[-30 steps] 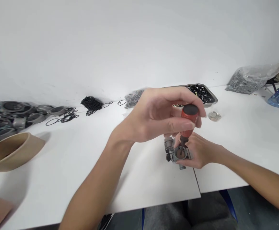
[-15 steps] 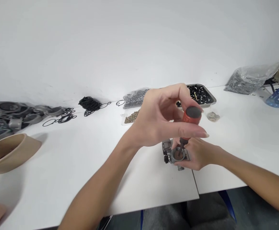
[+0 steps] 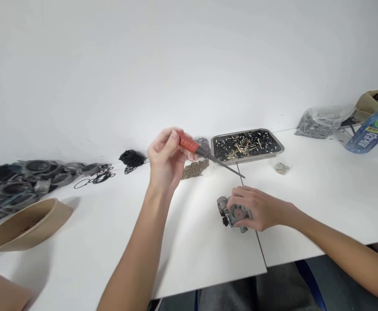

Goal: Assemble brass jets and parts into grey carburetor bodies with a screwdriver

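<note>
My left hand point(image 3: 168, 153) is closed round the red handle of a screwdriver point(image 3: 189, 142), raised above the table. Its dark shaft points down to the right, with the tip apart from any part. My right hand point(image 3: 257, 208) grips a small grey metal throttle body point(image 3: 237, 212) against the white table. The round bore of that part faces up, and a brownish disc shows inside it. My fingers hide its right side.
Behind my hands stands a metal tray point(image 3: 248, 160) of black pieces and brass-coloured screws. Small brass parts point(image 3: 195, 169) lie left of it, black rings point(image 3: 132, 159) farther left. A tan bin point(image 3: 62, 211), grey metal parts point(image 3: 40, 177), a plastic bag point(image 3: 321, 123) and a blue bottle point(image 3: 367, 134) are around.
My left hand has lifted the screwdriver out of the metal part's bore and carried it up and left, its shaft tipping toward horizontal. The right hand keeps its hold.
</note>
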The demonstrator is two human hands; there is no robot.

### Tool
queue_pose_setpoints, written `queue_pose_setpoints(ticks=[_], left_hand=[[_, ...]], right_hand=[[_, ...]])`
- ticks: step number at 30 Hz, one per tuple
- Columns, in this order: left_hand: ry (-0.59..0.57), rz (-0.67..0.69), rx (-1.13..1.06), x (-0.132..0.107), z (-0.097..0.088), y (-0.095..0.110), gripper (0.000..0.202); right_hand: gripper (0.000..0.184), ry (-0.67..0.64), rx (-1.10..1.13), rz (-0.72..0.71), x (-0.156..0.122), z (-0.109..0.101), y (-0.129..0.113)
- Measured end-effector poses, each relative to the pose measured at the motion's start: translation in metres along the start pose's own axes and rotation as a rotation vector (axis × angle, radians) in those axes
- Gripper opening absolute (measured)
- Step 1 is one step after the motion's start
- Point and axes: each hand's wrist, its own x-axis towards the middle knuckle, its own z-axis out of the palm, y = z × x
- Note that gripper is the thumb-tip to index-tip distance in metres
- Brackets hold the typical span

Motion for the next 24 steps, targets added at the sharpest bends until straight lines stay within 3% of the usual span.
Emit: queue_pose_setpoints(ticks=[4, 9, 15, 17, 20, 24], left_hand=[[0.159, -0.225, -0.009, -0.020, -0.031, -0.049, 0.034], [0.194, -0.437, -0.048, -0.047, -0.041, -0.092, 0.033], [0.168, -0.529, -0.032, -0.050, -0.041, -0.099, 0.033], [0.165, -0.525, -0.036, -0.050, -0.041, -0.099, 0.033], [0.162, -0.527, -0.041, -0.051, -0.039, -0.101, 0.033], [0.149, -0.545, -0.033, -0.053, -0.039, -0.103, 0.034]], right_hand=[[0.013, -0.071, -0.130, 0.130, -0.009, -0.021, -0.013], [0.015, -0.065, -0.145, 0.357, -0.052, -0.056, -0.019], [0.030, 0.112, -0.276, 0.586, -0.134, -0.115, 0.013], [0.026, 0.189, -0.348, 0.666, -0.155, -0.133, 0.031], [0.019, 0.279, -0.410, 0.788, -0.179, -0.155, 0.060], [0.016, 0.271, -0.392, 0.905, -0.199, -0.173, 0.094]])
